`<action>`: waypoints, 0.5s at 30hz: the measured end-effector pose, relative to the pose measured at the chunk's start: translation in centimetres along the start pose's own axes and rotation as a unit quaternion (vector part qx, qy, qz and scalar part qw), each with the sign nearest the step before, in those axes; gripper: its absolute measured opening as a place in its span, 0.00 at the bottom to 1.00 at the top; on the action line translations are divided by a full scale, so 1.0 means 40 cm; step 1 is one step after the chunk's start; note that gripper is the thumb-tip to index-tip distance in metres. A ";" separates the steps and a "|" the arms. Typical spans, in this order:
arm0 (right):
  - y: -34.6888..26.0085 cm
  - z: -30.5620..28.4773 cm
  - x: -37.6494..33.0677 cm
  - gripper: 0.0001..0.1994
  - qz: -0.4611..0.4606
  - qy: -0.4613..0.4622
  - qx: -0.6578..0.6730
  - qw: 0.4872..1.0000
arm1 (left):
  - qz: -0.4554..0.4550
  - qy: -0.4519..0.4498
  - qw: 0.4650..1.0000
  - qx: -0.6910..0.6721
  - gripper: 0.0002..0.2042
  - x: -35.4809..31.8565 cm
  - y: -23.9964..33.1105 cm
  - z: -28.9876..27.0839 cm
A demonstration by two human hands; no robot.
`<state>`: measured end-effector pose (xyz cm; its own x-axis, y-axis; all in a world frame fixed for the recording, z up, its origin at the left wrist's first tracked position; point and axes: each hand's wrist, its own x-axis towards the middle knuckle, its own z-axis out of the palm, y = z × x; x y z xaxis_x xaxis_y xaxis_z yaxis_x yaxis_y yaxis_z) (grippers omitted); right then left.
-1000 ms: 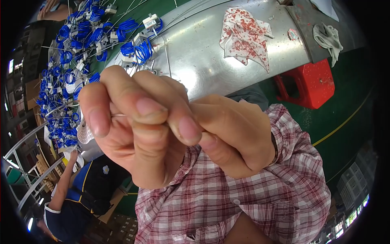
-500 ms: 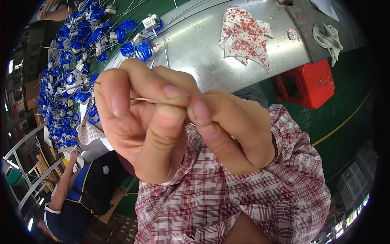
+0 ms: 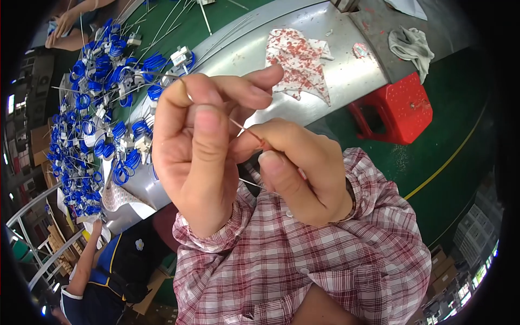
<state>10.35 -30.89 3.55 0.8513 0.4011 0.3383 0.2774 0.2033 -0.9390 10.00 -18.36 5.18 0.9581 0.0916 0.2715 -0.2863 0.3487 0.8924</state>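
Closely pinched, both hands' fingers (image 3: 208,116) gripping thin wire (image 3: 246,130)

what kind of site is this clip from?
Most likely a factory assembly floor for wiring parts. A long metal workbench holds heaps of blue wire coils with white connectors, the floor is green-painted with a yellow line, and another worker sits nearby.

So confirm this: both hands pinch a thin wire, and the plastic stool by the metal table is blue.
Not quite. The stool is red, as the head view shows. The left hand and right hand do pinch a thin wire beside the metal table.
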 end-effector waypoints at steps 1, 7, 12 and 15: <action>0.005 -0.005 -0.003 0.11 -0.005 0.012 -0.001 1.000 | -0.008 0.032 0.999 -0.025 0.18 0.003 -0.005 0.020; -0.009 -0.094 -0.027 0.13 0.051 0.137 0.078 0.986 | -0.146 -0.132 0.939 0.282 0.16 0.061 0.027 0.118; 0.008 -0.155 -0.040 0.14 0.033 0.156 0.213 0.964 | 0.020 -0.241 0.824 0.512 0.09 0.123 0.032 0.200; 0.006 -0.166 -0.048 0.17 0.030 0.093 0.381 0.919 | -0.001 -0.264 0.852 0.452 0.08 0.164 0.025 0.189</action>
<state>11.74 -37.55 2.29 0.9362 0.2867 0.2031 -0.1057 0.7812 -0.6152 15.90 -24.45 10.56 0.8875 -0.4245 0.1795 -0.4059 -0.5354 0.7407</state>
